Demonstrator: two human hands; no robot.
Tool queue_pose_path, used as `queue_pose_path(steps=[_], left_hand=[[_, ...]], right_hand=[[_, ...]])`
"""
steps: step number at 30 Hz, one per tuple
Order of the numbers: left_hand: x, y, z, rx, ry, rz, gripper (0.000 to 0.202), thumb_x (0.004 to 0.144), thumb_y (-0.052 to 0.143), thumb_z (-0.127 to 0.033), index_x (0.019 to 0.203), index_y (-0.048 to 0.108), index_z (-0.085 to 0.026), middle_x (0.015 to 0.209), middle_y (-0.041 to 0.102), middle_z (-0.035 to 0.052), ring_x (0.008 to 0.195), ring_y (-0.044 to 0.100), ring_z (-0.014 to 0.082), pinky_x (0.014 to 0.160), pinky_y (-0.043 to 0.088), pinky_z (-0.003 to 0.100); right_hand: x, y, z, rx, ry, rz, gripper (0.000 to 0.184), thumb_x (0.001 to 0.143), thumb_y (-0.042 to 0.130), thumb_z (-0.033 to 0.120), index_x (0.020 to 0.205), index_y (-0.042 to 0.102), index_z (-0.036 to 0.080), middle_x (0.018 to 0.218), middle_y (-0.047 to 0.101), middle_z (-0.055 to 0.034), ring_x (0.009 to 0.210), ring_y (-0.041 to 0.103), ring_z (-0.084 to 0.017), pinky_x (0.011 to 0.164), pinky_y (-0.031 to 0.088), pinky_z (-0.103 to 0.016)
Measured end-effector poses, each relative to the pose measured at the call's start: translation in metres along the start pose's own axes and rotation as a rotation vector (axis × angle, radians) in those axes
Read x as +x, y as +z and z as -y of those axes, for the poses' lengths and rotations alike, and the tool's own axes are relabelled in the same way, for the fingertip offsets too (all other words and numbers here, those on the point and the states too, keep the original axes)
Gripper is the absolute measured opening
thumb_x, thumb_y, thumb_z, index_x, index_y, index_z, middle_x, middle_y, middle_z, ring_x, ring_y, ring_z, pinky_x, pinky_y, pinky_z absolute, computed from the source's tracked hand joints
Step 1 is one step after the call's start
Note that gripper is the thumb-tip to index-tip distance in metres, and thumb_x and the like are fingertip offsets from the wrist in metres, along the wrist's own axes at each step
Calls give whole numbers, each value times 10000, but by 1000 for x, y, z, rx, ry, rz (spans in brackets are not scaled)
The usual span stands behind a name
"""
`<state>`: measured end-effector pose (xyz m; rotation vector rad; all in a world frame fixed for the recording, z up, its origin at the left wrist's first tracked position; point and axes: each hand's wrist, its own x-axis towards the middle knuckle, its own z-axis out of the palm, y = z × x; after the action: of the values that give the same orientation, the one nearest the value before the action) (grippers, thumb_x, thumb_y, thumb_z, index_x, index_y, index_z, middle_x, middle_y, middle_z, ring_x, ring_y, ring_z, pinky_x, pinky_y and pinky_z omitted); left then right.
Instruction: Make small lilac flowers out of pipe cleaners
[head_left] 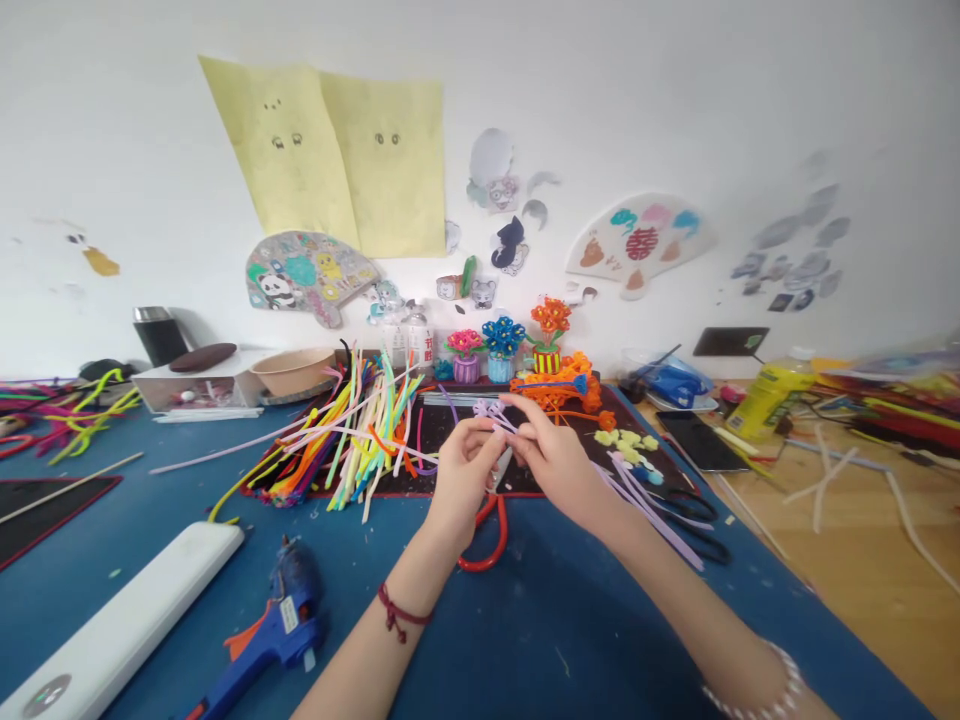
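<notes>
My left hand and my right hand meet over the dark mat, fingertips pinched together on a lilac pipe cleaner bent into small loops. The loops stand up above the fingers, and part of the stem is hidden behind them. Below my hands lies a pair of scissors with red handles, its blades partly covered by the hands. To the right of my right hand rest several straight lilac pipe cleaners and small pale yellow flower shapes.
A heap of colourful pipe cleaners spreads left of the hands. A blue glue gun and a white lamp bar lie front left. Black-handled scissors lie right. Potted pipe-cleaner flowers stand against the wall; a yellow bottle stands right.
</notes>
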<state>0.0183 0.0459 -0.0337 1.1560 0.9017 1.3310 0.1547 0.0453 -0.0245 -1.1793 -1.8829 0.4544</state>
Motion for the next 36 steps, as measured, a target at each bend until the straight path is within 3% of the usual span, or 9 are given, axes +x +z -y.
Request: queue_pose_path(steps=[3,5,10,12,16,19,23,28,36], left_hand=[[4,-5,1,-44,-57,-25,334,677,762,-399,819,644,-121,637,586,-11,509,457,58,435,339,161],[6,-8,1,-61,-72,-41,344,649,778,-412,768,663,-110,630,595,-1,513,471,62,428,333,162],[11,-15,-3,-99,50,-212,304,652,773,-378,760,666,-114,658,601,-10,482,433,42,412,313,164],[13,-17,-5,-136,59,-252,293,662,769,-367,789,674,-120,667,596,-16,493,435,43,419,318,164],[12,-13,-6,-69,45,-162,348,681,749,-417,851,721,-114,721,638,17,514,437,50,427,317,168],[8,-8,-8,28,53,-143,341,696,731,-426,831,730,-113,700,655,23,507,432,51,431,310,168],[3,-3,-11,61,43,-137,301,721,700,-411,799,715,-120,653,625,0,478,420,46,423,299,170],[0,0,-10,84,-7,-51,246,748,650,-354,775,703,-114,612,595,-6,447,398,39,419,275,170],[-2,3,-4,169,-32,27,240,767,616,-347,731,690,-121,563,585,-3,448,406,50,439,297,173]], right_hand=[[-3,13,-5,129,-46,34,459,980,381,258,1431,321,202,770,665,-4,694,616,-172,655,450,-265],[-8,16,-13,185,-56,50,476,976,403,278,1436,308,209,804,674,-8,713,622,-169,677,465,-272],[-14,4,-35,307,105,-19,288,893,552,391,1061,645,176,647,651,-1,507,534,-130,525,435,-257],[-13,0,-39,390,163,-39,302,858,594,438,952,677,163,637,665,-19,502,547,-132,514,443,-262],[-11,-4,-37,456,192,108,378,861,584,501,926,697,146,648,700,-49,541,611,-157,559,480,-281],[-10,-11,-42,266,217,135,383,940,459,444,889,710,160,703,720,-66,642,663,-180,619,482,-283],[-13,-32,-62,-537,415,68,229,834,626,381,734,701,190,743,717,-89,721,656,-223,585,378,-281],[-22,-51,-76,-545,378,327,305,696,735,519,687,696,217,659,691,-25,608,597,-170,526,288,-262],[-25,-42,-76,-430,280,450,82,661,740,290,627,703,224,596,668,0,548,558,-144,508,278,-258]])
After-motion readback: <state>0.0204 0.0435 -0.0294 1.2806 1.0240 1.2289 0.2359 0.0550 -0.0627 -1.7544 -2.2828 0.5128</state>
